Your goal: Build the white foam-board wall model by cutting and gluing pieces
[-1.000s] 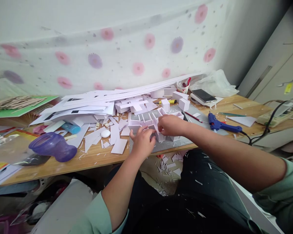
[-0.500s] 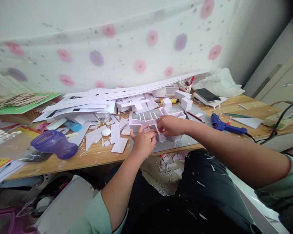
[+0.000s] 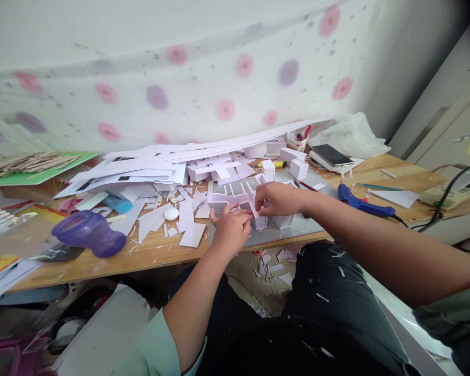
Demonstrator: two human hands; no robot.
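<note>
A white model of thin board walls (image 3: pixel 261 221), divided into several open boxes, stands on a grey cutting mat (image 3: pixel 255 240) near the table edge. My left hand (image 3: pixel 232 230) curls its fingers round the model's near left part, steadying a wall. Thumb and fingers of my right hand (image 3: pixel 278 198) pinch at an upright wall in the middle of the model; the fingertips are partly hidden behind it. Just behind the model are small white board boxes (image 3: pixel 298 168) and a yellow utility knife (image 3: pixel 279 164).
A blue glue gun (image 3: pixel 366 207) lies on the right, its cord trailing off. Board scraps (image 3: pixel 192 235) and a white egg-shaped thing (image 3: pixel 171 213) litter the left. Long white sheets (image 3: pixel 149 156) are piled at the back. A purple container (image 3: pixel 86 234) lies by the front edge.
My right hand has shifted very slightly, with its fingers a little more spread at the wall. My left hand keeps its place. The view has tilted a touch.
</note>
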